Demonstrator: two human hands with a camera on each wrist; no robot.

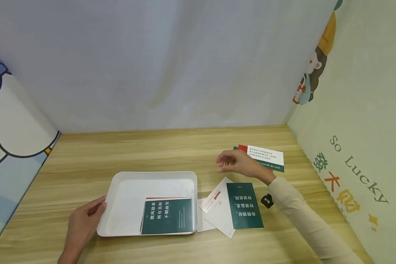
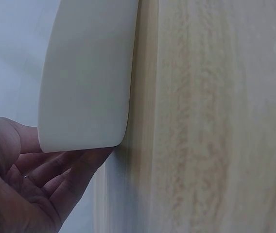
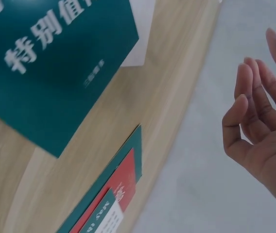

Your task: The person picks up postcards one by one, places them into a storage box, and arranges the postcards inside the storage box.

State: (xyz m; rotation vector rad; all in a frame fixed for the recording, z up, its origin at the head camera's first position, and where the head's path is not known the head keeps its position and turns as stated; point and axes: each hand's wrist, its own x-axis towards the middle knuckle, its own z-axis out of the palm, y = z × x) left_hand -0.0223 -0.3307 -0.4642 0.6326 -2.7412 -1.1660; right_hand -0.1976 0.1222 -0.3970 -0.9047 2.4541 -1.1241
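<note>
My left hand [image 1: 82, 222] holds the left side of a white tray [image 1: 125, 205], thumb at the rim. Close up in the left wrist view, the fingers [image 2: 72, 177] bend under the tray's end wall. Inside the tray, toward its right, lies a small stack topped by a dark green card [image 1: 181, 220] with white writing. My right hand [image 1: 239, 163] is raised to the right of the tray, fingers loosely bent and holding nothing. Below it, another green card [image 1: 245, 209] overlaps white cards [image 1: 219, 220] beside the tray.
Partly behind the right hand, at the back right, a pile of green, red and white cards [image 1: 267, 154] lies on the wooden table [image 1: 151, 150]. A small black object [image 1: 267, 201] sits by the right forearm. Cloth walls border the table at the back and sides.
</note>
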